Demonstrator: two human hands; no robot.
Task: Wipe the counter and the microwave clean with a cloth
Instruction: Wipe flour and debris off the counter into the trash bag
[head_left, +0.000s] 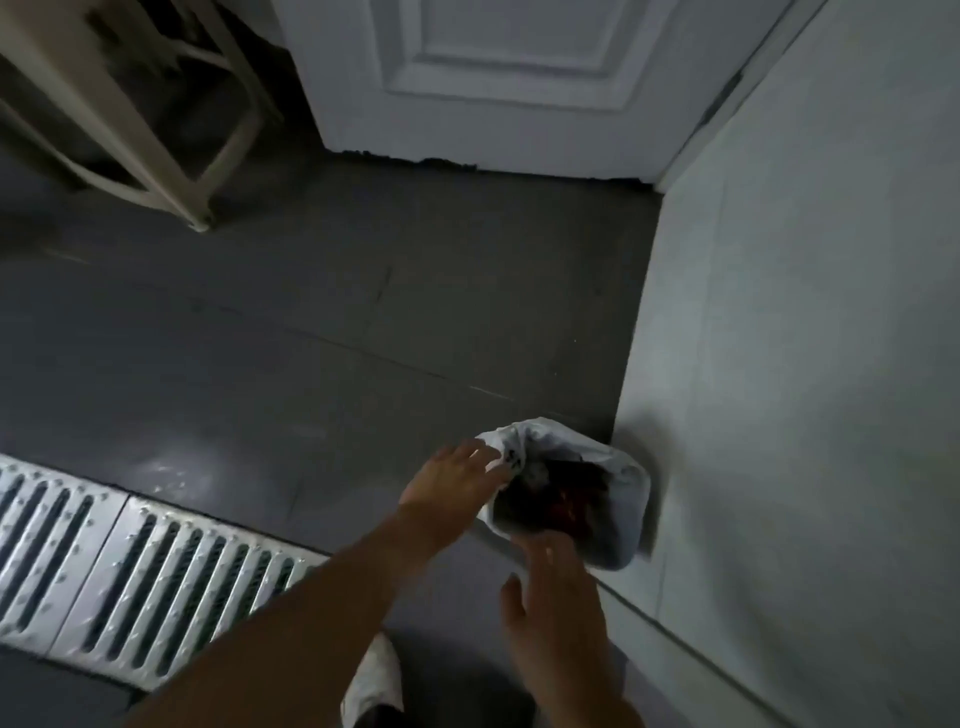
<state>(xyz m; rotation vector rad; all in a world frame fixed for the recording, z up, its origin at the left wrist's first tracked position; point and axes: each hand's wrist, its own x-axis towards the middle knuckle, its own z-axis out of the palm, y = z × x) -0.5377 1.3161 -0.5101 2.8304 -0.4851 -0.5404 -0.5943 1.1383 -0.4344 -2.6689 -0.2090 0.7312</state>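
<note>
Left hand: released, fingers straight, tips touching the liner at the bin's 9 o'clock. Right hand: released, fingers spread, grasping nothing, just short of the bin's 6 o'clock edge; it is blurred, so I cannot tell whether it makes contact.

Task items: no cloth, counter or microwave is in view. I am facing the floor, with the bin at 4 o'clock in the view, against the wall.

Likely faults from here, as I judge them:
- Liner slip. I have no grip on the rim, so a push from my left fingertips could roll the liner down into the bin.
- Tip-over. The bin looks small and light, so pressure at 9 o'clock with nothing bracing the 6 o'clock side could rock it and spill the dark rubbish onto the floor.
- Carry-over. Hands that touch the rubbish would soil whatever they wipe later.
- Drain loss. Spilled bits could roll toward the grate at 8 o'clock and drop through its slots.

Count:
- Hands: two
- Bin: one, with one liner
- Grate panels: two showing
- Door: one, at 12 o'clock
- Stool: one, at 10 o'clock
- Shoe: one, at 6 o'clock
</note>
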